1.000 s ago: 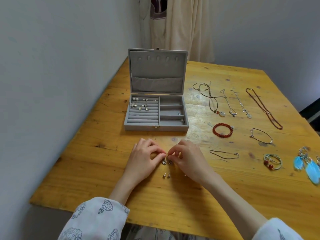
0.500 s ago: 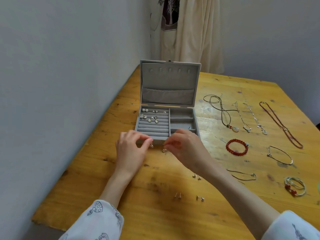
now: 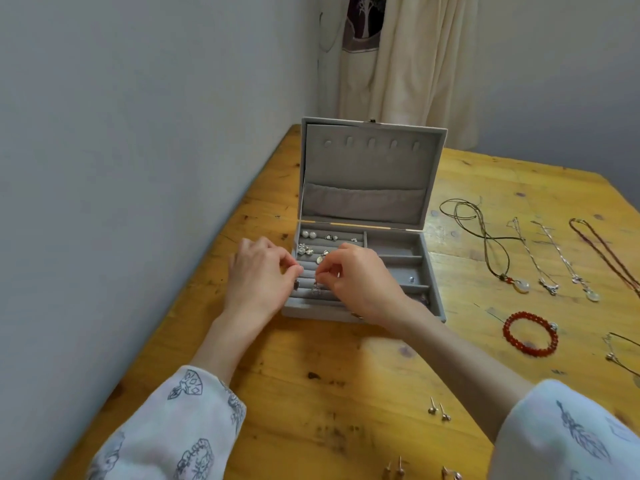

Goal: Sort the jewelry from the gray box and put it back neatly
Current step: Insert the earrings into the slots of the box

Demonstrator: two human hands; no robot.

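Both my hands are over the near-left part of the gray box (image 3: 363, 188), which sits open on the desk (image 3: 311, 393) against the left wall. My left hand (image 3: 258, 277) pinches one small earring (image 3: 296, 284) between thumb and forefinger; my right hand (image 3: 360, 277) pinches another (image 3: 316, 288) the same way, both just above the padded rolls (image 3: 313, 271) in the left compartment. To do this well, I think each post should slide straight down into a slot between two rolls, the pair side by side on one row, clear of the earrings already seated farther back. I should let go only once each sits firm. The earrings are too small and blurred to tell their shape, and my right hand covers the box's near middle. More studs (image 3: 439, 410) lie on the near desk, some cut off by the frame's bottom edge. Necklaces (image 3: 498, 251) and a red bracelet (image 3: 530, 334) wait on the right.
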